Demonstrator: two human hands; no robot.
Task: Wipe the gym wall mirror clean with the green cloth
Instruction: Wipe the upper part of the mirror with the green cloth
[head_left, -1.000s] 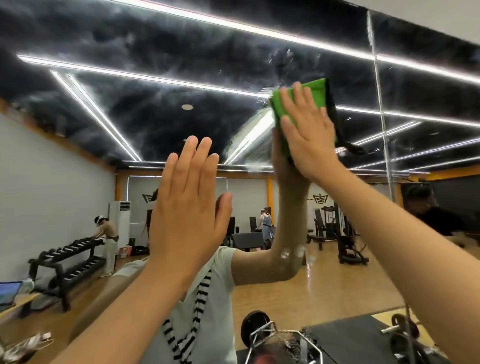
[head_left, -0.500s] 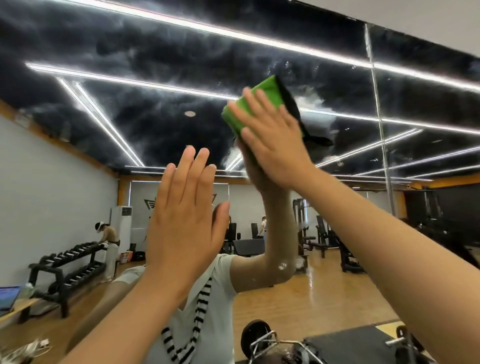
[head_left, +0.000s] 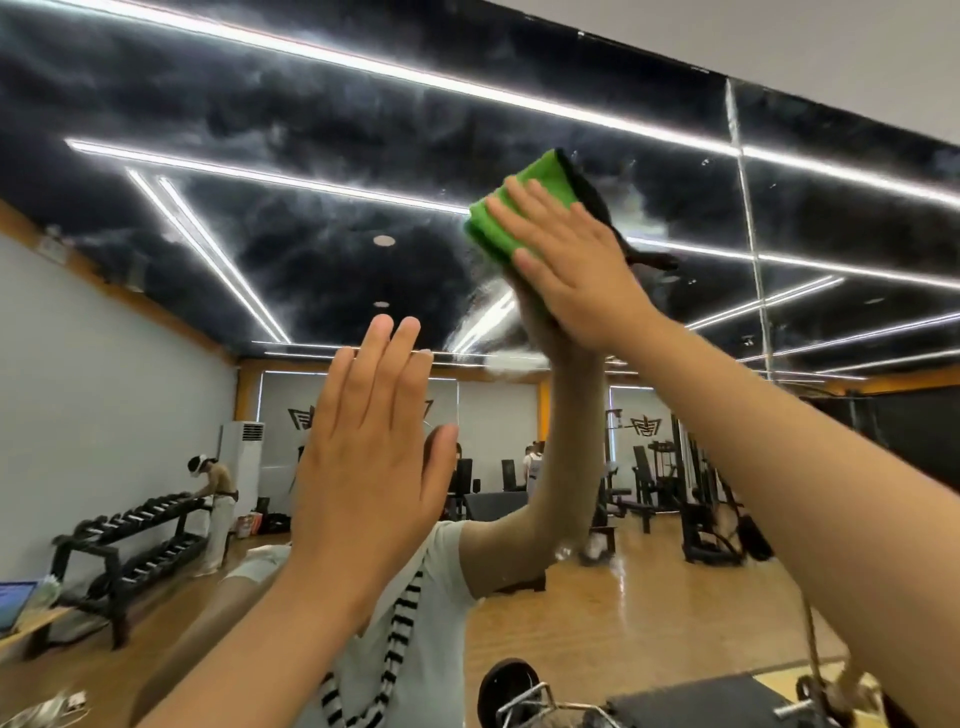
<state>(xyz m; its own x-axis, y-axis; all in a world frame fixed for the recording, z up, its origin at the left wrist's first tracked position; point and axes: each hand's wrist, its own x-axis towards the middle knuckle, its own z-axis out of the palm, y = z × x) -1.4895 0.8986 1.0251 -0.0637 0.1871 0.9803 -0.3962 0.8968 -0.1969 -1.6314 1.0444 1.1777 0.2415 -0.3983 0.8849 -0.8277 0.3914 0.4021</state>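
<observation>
Head: folded green cloth (head_left: 491, 236) against glossy mirror (head_left: 311, 234)

Gym's got a black cloudy ceiling (head_left: 322, 104) crisscrossed with white light strips (head_left: 260, 174), wood floor (head_left: 623, 613), dumbbell rack (head_left: 135, 530) by the left wall (head_left: 104, 389), machines (head_left: 696, 499) on the right.

The mirror (head_left: 311, 234) is showing smooth, glossy glass, hazing with streaky smears just below the green cloth (head_left: 524, 208), which is looking soft, nappy and matt. Reflected in it, the wood floor (head_left: 623, 623) is shining glossy, and the dumbbell rack (head_left: 119, 545) is looking like matt black metal.
</observation>
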